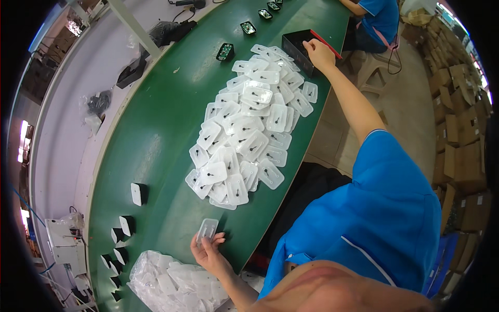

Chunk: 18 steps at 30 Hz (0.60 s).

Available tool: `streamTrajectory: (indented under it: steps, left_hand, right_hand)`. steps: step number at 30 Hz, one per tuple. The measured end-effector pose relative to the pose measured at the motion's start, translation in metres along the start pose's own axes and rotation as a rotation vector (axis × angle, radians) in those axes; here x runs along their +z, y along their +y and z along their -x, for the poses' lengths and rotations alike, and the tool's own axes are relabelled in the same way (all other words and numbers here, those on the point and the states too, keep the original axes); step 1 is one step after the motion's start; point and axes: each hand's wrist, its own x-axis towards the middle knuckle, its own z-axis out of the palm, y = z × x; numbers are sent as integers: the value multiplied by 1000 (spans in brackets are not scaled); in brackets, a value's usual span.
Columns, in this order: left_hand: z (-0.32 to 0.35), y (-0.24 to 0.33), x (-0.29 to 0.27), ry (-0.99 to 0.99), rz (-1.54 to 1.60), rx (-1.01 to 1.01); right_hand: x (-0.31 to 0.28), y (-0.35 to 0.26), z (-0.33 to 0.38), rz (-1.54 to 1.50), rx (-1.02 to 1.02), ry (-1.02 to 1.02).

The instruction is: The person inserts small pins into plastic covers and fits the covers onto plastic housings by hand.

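Observation:
My left hand [210, 256] pinches a clear rounded plastic piece [208, 229] between thumb and fingers, above the near part of the green table. My right hand [319, 53] reaches far forward over the edge of a black open box [297, 50] with a red rim. Its fingers are drawn together, and what they hold, if anything, is hidden. Between my hands lies a long heap of translucent rounded plastic pieces [244, 130], many showing a small dark keyhole-like mark. Beside my left forearm, a clear bag [171, 281] is full of similar whitish pieces.
Several black units with green insides [225, 52] stand in a line at the far side. Several black units with white faces [136, 194] stand along the left of the green table [156, 140]. Another person in blue [382, 21] sits far right, near a stool [374, 78]. Cardboard boxes [468, 166] are stacked right.

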Motion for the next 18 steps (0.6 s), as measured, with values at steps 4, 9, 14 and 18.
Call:
streamTrajectory:
  steps: [4,9,14,18]
  left_hand:
    - [1,0,-3,-5,82,-47]
    - [1,-2,-1,-88,-31,-15]
    - [0,-5,3,-115,-151,60]
    - [1,-10,5,-65,-224,12]
  right_hand:
    - [3,13,-10,252,-71,-130]
    - [-3,7,-14,142,-9,-381]
    - [-3,1,-8,130,-51,-318]
    - [-6,-6,0,126,10,-168]
